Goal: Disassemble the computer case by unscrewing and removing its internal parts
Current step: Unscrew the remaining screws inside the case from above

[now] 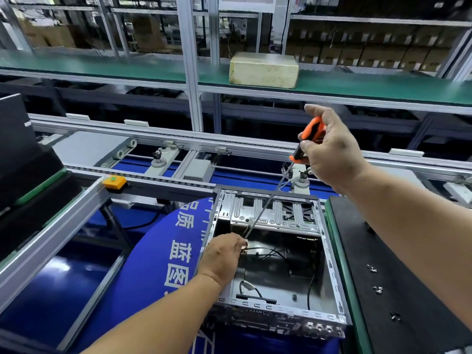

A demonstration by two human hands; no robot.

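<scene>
An open silver computer case (332, 272) lies on a blue cloth, its inside mostly bare with a few black cables (278, 252) left. My right hand (329, 149) grips the orange and black handle of a long screwdriver (309, 135); its thin shaft slants down into the case's upper left corner. My left hand (224, 254) reaches over the case's left wall and pinches a small part with wires at the shaft's tip. The tip itself is hidden behind my fingers.
A black mat (398, 251) with a green edge lies right of the case, with several loose screws (378, 290) on it. A conveyor frame with an orange button box (115, 182) runs to the left. A beige box (264, 70) sits on the green shelf behind.
</scene>
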